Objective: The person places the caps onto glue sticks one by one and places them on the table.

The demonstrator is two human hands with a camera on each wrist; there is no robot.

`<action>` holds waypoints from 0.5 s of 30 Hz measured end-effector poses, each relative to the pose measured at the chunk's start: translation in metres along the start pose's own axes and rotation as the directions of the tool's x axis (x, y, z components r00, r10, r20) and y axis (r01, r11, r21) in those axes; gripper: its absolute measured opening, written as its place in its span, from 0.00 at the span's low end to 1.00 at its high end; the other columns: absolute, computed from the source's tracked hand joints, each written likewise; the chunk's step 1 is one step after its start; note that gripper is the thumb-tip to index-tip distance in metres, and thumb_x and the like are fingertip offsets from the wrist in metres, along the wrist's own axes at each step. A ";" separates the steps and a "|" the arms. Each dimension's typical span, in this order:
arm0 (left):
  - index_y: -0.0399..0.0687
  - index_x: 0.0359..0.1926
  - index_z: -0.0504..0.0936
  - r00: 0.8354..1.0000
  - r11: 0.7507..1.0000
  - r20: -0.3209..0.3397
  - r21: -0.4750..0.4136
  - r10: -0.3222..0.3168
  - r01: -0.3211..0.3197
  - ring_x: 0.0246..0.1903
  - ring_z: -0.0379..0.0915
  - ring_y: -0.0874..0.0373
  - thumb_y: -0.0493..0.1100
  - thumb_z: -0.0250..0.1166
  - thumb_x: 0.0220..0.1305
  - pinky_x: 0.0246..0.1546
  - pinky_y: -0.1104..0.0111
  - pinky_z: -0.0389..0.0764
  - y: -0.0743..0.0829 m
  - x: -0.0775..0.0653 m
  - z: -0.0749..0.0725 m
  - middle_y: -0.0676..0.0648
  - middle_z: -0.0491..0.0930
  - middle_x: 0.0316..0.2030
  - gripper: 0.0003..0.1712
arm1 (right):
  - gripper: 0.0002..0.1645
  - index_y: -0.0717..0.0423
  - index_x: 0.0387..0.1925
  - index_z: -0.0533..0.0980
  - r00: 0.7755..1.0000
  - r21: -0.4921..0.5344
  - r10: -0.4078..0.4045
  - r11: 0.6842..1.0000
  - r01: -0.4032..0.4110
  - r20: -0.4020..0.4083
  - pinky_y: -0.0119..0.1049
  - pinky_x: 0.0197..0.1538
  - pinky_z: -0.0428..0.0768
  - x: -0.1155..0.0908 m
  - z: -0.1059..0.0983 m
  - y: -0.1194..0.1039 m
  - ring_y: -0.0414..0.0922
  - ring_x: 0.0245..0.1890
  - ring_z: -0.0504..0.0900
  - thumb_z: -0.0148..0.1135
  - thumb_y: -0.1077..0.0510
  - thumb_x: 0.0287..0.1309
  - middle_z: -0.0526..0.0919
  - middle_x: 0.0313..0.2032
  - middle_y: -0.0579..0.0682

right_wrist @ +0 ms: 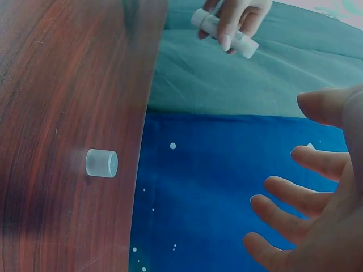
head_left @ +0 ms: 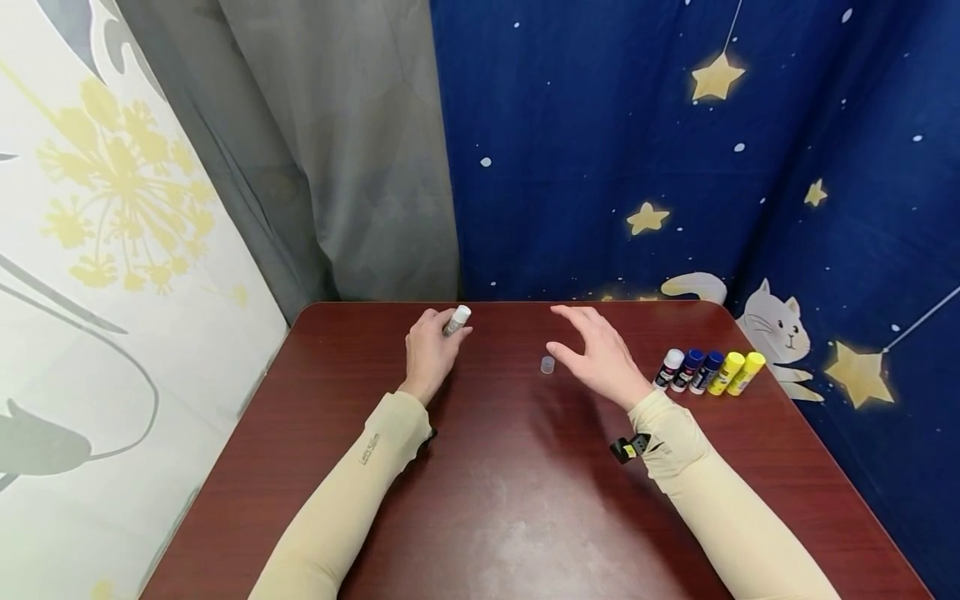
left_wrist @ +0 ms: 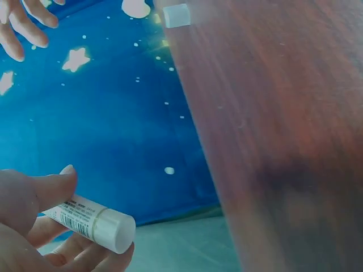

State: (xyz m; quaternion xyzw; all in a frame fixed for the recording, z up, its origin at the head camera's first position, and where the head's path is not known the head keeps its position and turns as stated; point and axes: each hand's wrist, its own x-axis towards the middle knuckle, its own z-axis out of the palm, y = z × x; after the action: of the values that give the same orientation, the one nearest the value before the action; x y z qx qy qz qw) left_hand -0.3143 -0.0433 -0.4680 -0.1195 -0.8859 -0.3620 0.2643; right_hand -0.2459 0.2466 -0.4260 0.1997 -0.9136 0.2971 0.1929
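Note:
My left hand (head_left: 432, 348) holds a white glue stick (head_left: 457, 320) between thumb and fingers above the far left part of the table. In the left wrist view the glue stick (left_wrist: 91, 223) shows a printed label with a barcode and a plain white end. A small translucent cap (head_left: 547, 365) stands on the table, just left of my right hand (head_left: 600, 354). The right wrist view shows that cap (right_wrist: 102, 163) apart from the right hand (right_wrist: 317, 209), whose fingers are spread with nothing between them.
At the right side of the brown table (head_left: 480, 500) several glue sticks stand in a row: a white-capped one (head_left: 668, 369), blue-capped ones (head_left: 687, 370) and yellow ones (head_left: 726, 373). Grey and blue curtains (head_left: 585, 167) hang behind the far edge.

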 end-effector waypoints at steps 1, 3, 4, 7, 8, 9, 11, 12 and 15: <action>0.53 0.51 0.88 1.000 1.000 -0.009 0.005 0.018 -0.018 0.32 0.77 0.52 0.50 0.76 0.59 0.39 0.55 0.78 0.002 0.000 -0.002 0.49 0.78 0.35 0.19 | 0.37 0.46 0.70 0.69 1.000 0.000 -0.001 1.000 0.001 0.001 0.54 0.64 0.68 0.000 0.000 0.000 0.50 0.64 0.71 0.67 0.43 0.63 0.73 0.64 0.50; 0.53 0.50 0.88 0.997 0.998 -0.036 0.014 0.064 -0.063 0.32 0.78 0.53 0.49 0.77 0.57 0.38 0.56 0.78 0.007 0.000 -0.005 0.50 0.79 0.35 0.19 | 0.37 0.46 0.70 0.70 1.000 0.000 -0.003 1.000 0.003 0.000 0.53 0.64 0.68 -0.001 0.000 -0.001 0.50 0.64 0.71 0.68 0.44 0.63 0.73 0.64 0.50; 0.52 0.50 0.88 0.995 0.996 -0.052 0.018 0.089 -0.089 0.32 0.79 0.53 0.49 0.77 0.57 0.37 0.56 0.79 0.010 0.000 -0.007 0.50 0.80 0.35 0.19 | 0.37 0.46 0.70 0.70 1.000 0.001 -0.003 1.000 0.003 -0.001 0.53 0.64 0.68 -0.001 0.000 -0.001 0.50 0.64 0.71 0.68 0.44 0.63 0.73 0.64 0.50; 0.51 0.48 0.88 0.980 0.986 -0.111 0.017 0.166 -0.165 0.31 0.80 0.53 0.48 0.78 0.55 0.36 0.56 0.79 0.018 -0.002 -0.014 0.50 0.81 0.34 0.19 | 0.36 0.47 0.70 0.70 1.000 0.003 -0.005 1.000 0.005 -0.003 0.53 0.64 0.68 -0.002 -0.001 -0.002 0.50 0.64 0.71 0.68 0.44 0.63 0.73 0.64 0.50; 0.50 0.48 0.88 0.974 0.982 -0.130 0.014 0.188 -0.188 0.31 0.80 0.54 0.48 0.79 0.55 0.36 0.56 0.79 0.021 -0.003 -0.016 0.50 0.82 0.34 0.19 | 0.37 0.47 0.70 0.70 1.000 0.003 -0.005 1.000 0.005 -0.003 0.53 0.64 0.68 -0.002 -0.001 -0.002 0.50 0.64 0.71 0.68 0.44 0.63 0.74 0.64 0.50; 0.50 0.47 0.88 0.967 0.978 -0.148 0.011 0.208 -0.209 0.31 0.80 0.54 0.48 0.79 0.55 0.36 0.57 0.80 0.023 -0.004 -0.019 0.50 0.82 0.33 0.18 | 0.36 0.47 0.70 0.70 1.000 0.002 -0.005 1.000 0.005 -0.002 0.53 0.64 0.68 -0.002 -0.001 -0.002 0.50 0.64 0.71 0.68 0.44 0.63 0.74 0.63 0.50; 0.50 0.46 0.88 0.954 0.970 -0.180 -0.001 0.241 -0.245 0.32 0.80 0.56 0.48 0.79 0.55 0.37 0.57 0.80 0.029 -0.006 -0.024 0.50 0.83 0.34 0.18 | 0.36 0.48 0.69 0.70 1.000 -0.001 -0.007 1.000 0.007 0.000 0.53 0.64 0.68 -0.003 0.000 -0.001 0.50 0.64 0.71 0.68 0.44 0.63 0.74 0.63 0.50; 0.50 0.46 0.87 0.948 0.966 -0.194 -0.011 0.253 -0.260 0.33 0.80 0.56 0.49 0.79 0.55 0.37 0.58 0.80 0.031 -0.007 -0.026 0.50 0.83 0.34 0.18 | 0.36 0.48 0.69 0.70 1.000 -0.002 -0.007 1.000 0.007 0.001 0.53 0.64 0.68 -0.003 0.000 -0.002 0.51 0.64 0.71 0.68 0.44 0.63 0.74 0.63 0.50; 0.49 0.44 0.86 0.936 0.957 -0.223 -0.038 0.272 -0.288 0.33 0.80 0.58 0.49 0.78 0.55 0.37 0.60 0.81 0.038 -0.011 -0.032 0.51 0.83 0.35 0.17 | 0.36 0.48 0.69 0.70 1.000 -0.001 -0.008 1.000 0.008 0.007 0.53 0.63 0.68 -0.004 0.001 -0.002 0.51 0.63 0.71 0.67 0.44 0.63 0.74 0.63 0.50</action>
State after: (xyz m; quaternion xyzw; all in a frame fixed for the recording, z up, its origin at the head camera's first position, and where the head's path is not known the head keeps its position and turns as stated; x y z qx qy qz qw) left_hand -0.2778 -0.0393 -0.4325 -0.2136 -0.8127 -0.3623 0.4033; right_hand -0.2416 0.2457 -0.4278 0.2041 -0.9136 0.2952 0.1910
